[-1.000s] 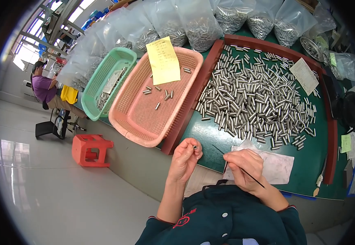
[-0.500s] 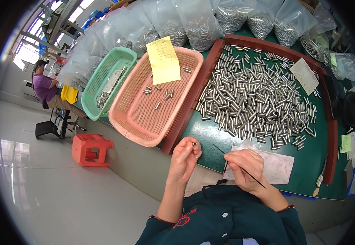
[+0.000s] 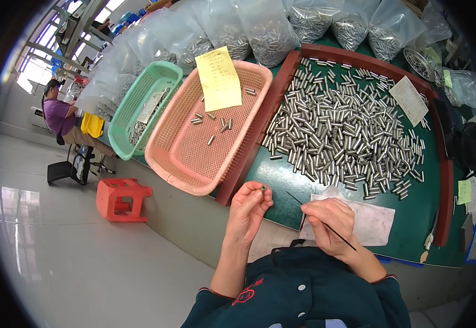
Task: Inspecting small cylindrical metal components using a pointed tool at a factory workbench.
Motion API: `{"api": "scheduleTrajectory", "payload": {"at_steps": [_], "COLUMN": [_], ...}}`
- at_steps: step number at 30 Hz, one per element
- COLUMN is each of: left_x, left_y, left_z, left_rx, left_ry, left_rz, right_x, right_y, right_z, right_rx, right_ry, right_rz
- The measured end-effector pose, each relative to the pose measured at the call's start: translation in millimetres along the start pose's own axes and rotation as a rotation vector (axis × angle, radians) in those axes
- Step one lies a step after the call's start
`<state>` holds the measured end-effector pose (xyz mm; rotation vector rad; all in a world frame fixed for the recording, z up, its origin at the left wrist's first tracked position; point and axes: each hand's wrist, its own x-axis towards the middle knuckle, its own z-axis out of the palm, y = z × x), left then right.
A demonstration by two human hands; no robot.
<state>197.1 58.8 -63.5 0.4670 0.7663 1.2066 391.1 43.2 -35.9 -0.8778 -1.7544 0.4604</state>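
My left hand [image 3: 247,210] is closed, pinching a small metal pin [image 3: 263,188] between thumb and fingers; one round end of it shows. To its right, my right hand [image 3: 330,223] grips a thin dark rod [image 3: 338,236] like a pen. The rod's slim tip points up and left toward the left hand, apart from the pin. Beyond both hands a large heap of short shiny metal pins [image 3: 347,131] covers the green tabletop [image 3: 273,177]. A stained white cloth [image 3: 372,221] lies under and beside my right hand.
A dark red wooden frame [image 3: 369,61] borders the heap. Left of it stand a pink basket [image 3: 161,158] with a few pins and a yellow note [image 3: 218,79], and a green basket [image 3: 120,131]. Filled plastic bags [image 3: 271,35] line the back. A red stool [image 3: 120,199] and a seated person [image 3: 58,112] are farther left.
My left hand has shifted very slightly, and the pin in its fingers has turned a little. The right hand and its rod have barely moved.
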Motion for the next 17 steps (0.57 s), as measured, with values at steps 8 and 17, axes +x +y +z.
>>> {"api": "scheduleTrajectory", "payload": {"at_steps": [8, 17], "left_x": [1.2, 2.0], "left_y": [-1.8, 0.1], "left_z": [-3.5, -2.9], "left_rx": [-0.036, -0.016], "left_ry": [-0.056, -0.043], "left_rz": [0.005, -0.031], "right_x": [0.5, -0.9], "right_y": [-0.2, 0.3], "right_z": [-1.8, -2.4], "right_rx": [0.003, 0.004], "right_ry": [0.001, 0.013], "right_rz": [0.014, 0.014]}}
